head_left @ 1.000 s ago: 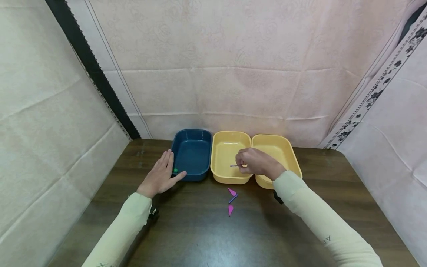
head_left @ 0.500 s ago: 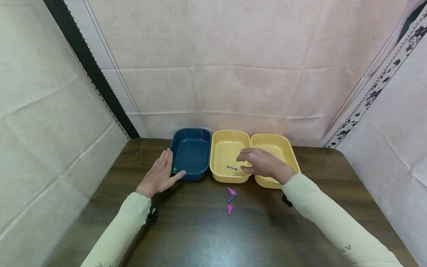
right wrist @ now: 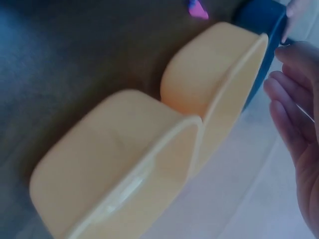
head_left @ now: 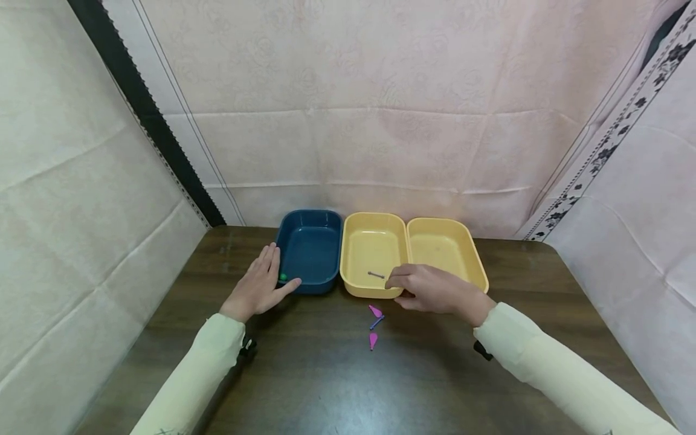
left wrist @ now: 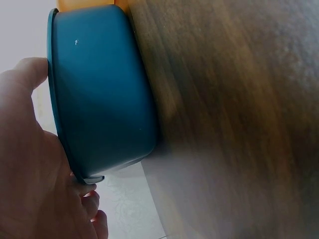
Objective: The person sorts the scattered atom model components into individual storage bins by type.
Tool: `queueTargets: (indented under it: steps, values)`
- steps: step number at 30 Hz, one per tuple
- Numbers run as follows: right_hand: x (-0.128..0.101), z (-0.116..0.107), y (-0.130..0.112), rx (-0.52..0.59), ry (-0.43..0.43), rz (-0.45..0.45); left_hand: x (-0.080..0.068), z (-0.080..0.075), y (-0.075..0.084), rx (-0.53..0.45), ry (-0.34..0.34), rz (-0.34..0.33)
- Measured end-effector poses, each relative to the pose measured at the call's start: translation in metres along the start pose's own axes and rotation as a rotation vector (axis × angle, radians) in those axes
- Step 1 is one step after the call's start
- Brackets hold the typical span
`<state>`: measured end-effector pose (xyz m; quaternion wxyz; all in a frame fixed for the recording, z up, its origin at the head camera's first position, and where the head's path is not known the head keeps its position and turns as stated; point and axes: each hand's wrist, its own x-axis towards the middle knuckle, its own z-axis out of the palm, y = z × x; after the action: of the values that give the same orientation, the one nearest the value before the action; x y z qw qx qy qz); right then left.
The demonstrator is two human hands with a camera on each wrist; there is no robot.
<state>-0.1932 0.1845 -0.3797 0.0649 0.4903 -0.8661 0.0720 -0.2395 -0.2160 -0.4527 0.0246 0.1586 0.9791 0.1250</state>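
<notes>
My left hand (head_left: 260, 285) rests with straight fingers on the rim of the blue tray (head_left: 311, 248), thumb along its near edge. Inside that tray, beside the hand, lies a small green piece (head_left: 283, 277). My right hand (head_left: 435, 290) hovers over the near right corner of the middle yellow tray (head_left: 375, 241); its fingers are loosely bent with nothing visible between them. A thin greyish-purple stick (head_left: 376, 275) lies in this tray. On the table in front are two pink teardrop-shaped pieces, a far one (head_left: 375, 311) and a near one (head_left: 373, 341), with a blue-purple stick (head_left: 377, 322) between them.
A second yellow tray (head_left: 443, 244) stands against the middle one on the right. All three trays form a row at the back of the brown wooden table (head_left: 326, 374). Pale cloth (head_left: 353, 145) hangs behind and at both sides.
My right hand has let go of the greyish-purple stick, which now lies in the middle tray. That hand has then moved back towards the near edge. My left hand has stayed in place.
</notes>
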Motion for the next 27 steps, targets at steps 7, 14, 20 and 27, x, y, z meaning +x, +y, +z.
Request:
queueTargets:
  steps: [7,14,20,27]
  values:
    - [-0.004,0.020,-0.008,-0.041,-0.038,-0.036,-0.002,0.000,0.000,-0.006,0.002,-0.003]
    - [-0.006,0.042,-0.008,-0.019,-0.082,-0.032,-0.002,0.001,0.000,-0.012,0.009,-0.004]
    - [-0.007,0.061,-0.008,-0.038,-0.061,-0.056,-0.002,0.000,-0.001,-0.015,0.014,-0.001]
    - [-0.004,0.076,-0.008,-0.065,-0.061,-0.015,-0.003,0.000,0.000,-0.016,0.017,0.001]
